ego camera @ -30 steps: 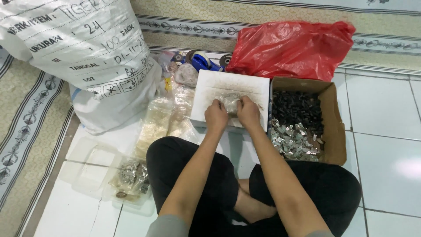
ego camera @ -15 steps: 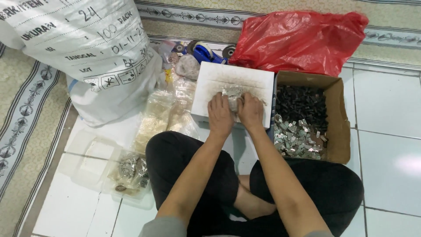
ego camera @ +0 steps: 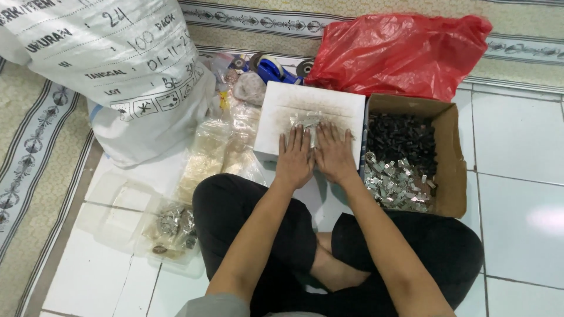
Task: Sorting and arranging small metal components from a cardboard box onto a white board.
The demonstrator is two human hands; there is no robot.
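Both hands lower, left hand [ego camera: 295, 157] and right hand [ego camera: 333, 154] flat, released, on white box [ego camera: 282, 111].

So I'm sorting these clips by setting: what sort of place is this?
Probably a home floor used for piecework packing: a tiled floor, a big printed sack and a cardboard box of small metal and black parts beside a seated person.

Around the white box [ego camera: 294, 108]: the cardboard box [ego camera: 449, 152] of small parts stands tight against its right side, a red plastic bag [ego camera: 399, 50] blocks behind it, and clear packets [ego camera: 217, 147] with a big white sack [ego camera: 117, 64] crowd its left. Bare floor tiles [ego camera: 523, 147] lie open beyond the cardboard box, and the near side is closed by crossed legs
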